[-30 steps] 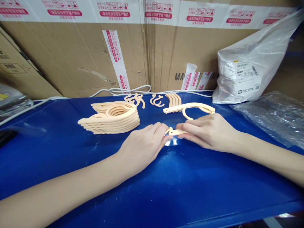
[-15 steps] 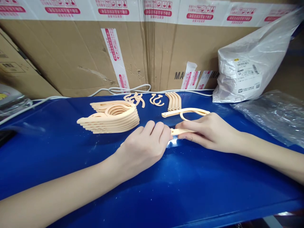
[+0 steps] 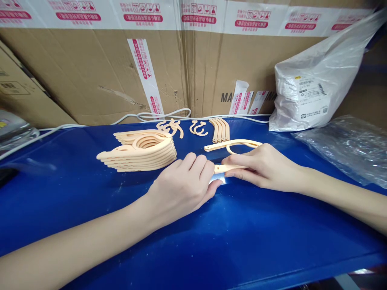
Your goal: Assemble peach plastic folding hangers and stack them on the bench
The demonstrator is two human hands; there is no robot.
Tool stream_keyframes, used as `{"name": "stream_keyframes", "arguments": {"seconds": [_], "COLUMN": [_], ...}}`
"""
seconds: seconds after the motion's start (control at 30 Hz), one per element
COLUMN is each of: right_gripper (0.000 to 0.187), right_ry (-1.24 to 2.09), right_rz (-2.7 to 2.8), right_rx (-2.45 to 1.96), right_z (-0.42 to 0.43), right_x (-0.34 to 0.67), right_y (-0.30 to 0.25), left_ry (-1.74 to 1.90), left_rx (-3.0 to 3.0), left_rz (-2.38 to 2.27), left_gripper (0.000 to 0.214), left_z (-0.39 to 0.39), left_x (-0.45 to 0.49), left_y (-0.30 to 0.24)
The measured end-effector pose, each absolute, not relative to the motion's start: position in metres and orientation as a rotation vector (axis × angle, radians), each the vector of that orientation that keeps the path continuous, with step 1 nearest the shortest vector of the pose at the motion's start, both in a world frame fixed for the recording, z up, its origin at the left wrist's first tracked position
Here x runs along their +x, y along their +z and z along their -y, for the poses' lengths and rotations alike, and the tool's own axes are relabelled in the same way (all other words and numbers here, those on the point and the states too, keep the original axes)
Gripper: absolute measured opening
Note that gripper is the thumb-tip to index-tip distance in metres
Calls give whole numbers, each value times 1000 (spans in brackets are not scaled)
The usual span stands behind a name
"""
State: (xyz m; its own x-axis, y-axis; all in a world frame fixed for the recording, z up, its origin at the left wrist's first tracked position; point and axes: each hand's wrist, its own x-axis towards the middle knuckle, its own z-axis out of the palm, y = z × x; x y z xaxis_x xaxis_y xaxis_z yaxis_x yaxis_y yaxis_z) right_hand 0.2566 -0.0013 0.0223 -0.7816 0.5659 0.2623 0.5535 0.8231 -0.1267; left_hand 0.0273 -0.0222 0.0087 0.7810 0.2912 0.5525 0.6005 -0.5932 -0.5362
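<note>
My right hand point(image 3: 261, 167) pinches a cream plastic folding hanger point(image 3: 232, 143). One arm of it shows above the fingers, and a second end with a small hole point(image 3: 218, 168) sticks out toward the left. My left hand point(image 3: 184, 183) is closed at that end, its fingers curled and its thumb out to the right. What lies inside my left hand is hidden. Left of it rests a stack of cream hangers point(image 3: 142, 151). Behind the hands lie loose cream hooks point(image 3: 199, 128), more jumbled hooks point(image 3: 173, 127) and a row of curved cream pieces point(image 3: 220, 130).
The blue table cover point(image 3: 193, 241) lies under everything. Cardboard boxes point(image 3: 99, 64) rise along the back, with a white cable point(image 3: 145, 116) at their foot. A white plastic parcel bag point(image 3: 302, 92) and crumpled clear plastic point(image 3: 347, 147) occupy the right.
My left thumb has come away from the hanger's end and now points out lower right. Both hands have stayed almost in place. The whole view has shifted slightly.
</note>
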Motion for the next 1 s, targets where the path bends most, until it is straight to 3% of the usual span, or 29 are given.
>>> {"name": "stream_keyframes", "arguments": {"seconds": [0.83, 1.0], "right_gripper": [31, 32], "right_ry": [332, 261], "right_rz": [2688, 2698], "right_rx": [-828, -829], "right_z": [-3, -2], "right_x": [259, 259], "right_y": [23, 23], "left_ry": [-599, -614], "left_rx": [-2256, -2256], "left_rz": [635, 657], "left_gripper": [31, 30], "left_z": [24, 23], "left_x": [27, 27], "left_y": [10, 10]}}
